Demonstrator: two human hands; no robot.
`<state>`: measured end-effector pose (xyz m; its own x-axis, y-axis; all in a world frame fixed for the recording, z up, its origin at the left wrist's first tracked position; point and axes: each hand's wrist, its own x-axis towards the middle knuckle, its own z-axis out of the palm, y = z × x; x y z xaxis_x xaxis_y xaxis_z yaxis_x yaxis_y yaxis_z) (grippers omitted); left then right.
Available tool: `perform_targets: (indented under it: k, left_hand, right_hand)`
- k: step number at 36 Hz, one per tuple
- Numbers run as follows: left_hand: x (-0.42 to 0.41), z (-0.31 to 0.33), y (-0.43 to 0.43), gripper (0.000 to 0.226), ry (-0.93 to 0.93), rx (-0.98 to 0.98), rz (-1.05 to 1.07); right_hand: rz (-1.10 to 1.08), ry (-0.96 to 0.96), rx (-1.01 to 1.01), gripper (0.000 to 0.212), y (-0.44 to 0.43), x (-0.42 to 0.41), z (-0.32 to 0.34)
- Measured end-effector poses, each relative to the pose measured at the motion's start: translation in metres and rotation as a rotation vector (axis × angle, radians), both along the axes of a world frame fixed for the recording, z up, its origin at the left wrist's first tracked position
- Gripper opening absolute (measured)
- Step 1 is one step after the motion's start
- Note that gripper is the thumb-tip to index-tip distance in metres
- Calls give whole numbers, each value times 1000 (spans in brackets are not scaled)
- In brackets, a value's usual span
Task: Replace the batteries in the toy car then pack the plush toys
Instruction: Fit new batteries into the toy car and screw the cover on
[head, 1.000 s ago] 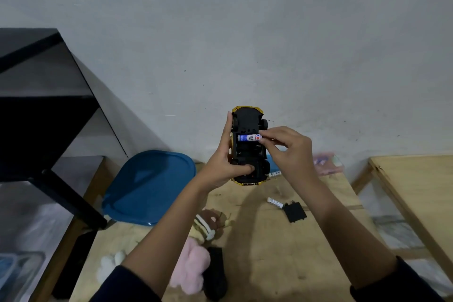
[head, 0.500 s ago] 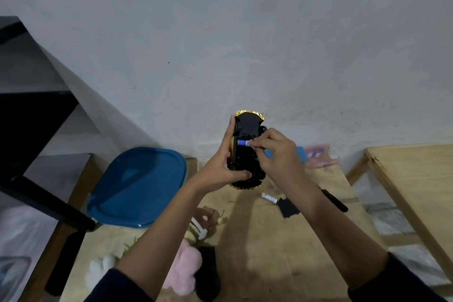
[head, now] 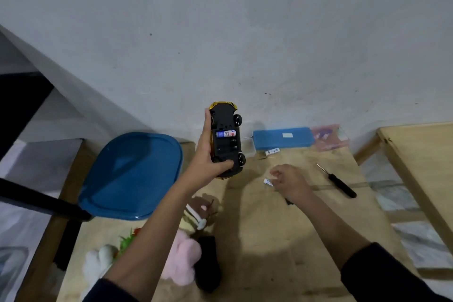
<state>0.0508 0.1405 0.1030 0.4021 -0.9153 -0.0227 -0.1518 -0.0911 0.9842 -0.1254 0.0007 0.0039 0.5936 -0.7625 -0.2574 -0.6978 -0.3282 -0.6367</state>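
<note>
Leftmost on my feed, a round-cornered blue plastic lid (head: 132, 174) lies at the left edge of the pale wooden table (head: 269, 240); below it, near the bottom edge, a white plush toy (head: 98, 265) and a fluffy pink plush toy (head: 182, 260) lie partly hidden behind the left forearm, with a small brown plush (head: 201, 206) above them; a black object beside the pink plush I cannot identify. My left hand (head: 208, 162) is closed around the black-bottomed gold toy car (head: 225, 140), held underside-up above the table; its fingers (head: 207, 125) run along the car's left flank and the thumb presses across the near end; the battery bay stands open, with one blue-and-white cylindrical battery (head: 226, 134) seated in the top slot and the lower slots dark. To the right, my right hand (head: 289, 183) is low over the table, fingers curled loosely; a small white battery (head: 268, 182) lies at its fingertips, touching or nearly so; I cannot tell whether it is gripped. Something black is hidden under that wrist. Farther back, another white battery (head: 272, 151) lies just in front of a flat blue rectangular case (head: 283, 137) against the wall, beside a blurred pinkish packet (head: 328, 136); a black-handled screwdriver (head: 337, 181) lies well right of the hand; a second wooden table (head: 421, 154) is cut off at the right edge.
</note>
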Motion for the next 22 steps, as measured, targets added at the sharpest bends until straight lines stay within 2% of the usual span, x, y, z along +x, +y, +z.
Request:
perform_targets:
  k: [7,10,12,14,17,19,22]
  left_hand:
    - [2,-17,-2,116,19,55,4]
    - [2,-19,-2,116,60,64,-6]
    - [2,-20,-3,116,94,66,-10]
    - [3,-20,-4,115,116,64,-10]
    - [3,-19,-5,115,134,56,-10]
    - [4,-17,-4,115,140,47,-9]
    - [5,-14,-2,114,137,32,-6]
  right_hand:
    - [165,240,-204,20,12,1,-23]
    - [229,391,-239,23,12,7,-22]
    - [262,403,-232,20,11,8,-21]
    - [179,257,-123,10,9,11,-15]
    - [-43,-116,147,7,2,19,5]
    - [-132,-288,252,20,-4,26,27]
    - [-217,-604,529,19,-8,33,67]
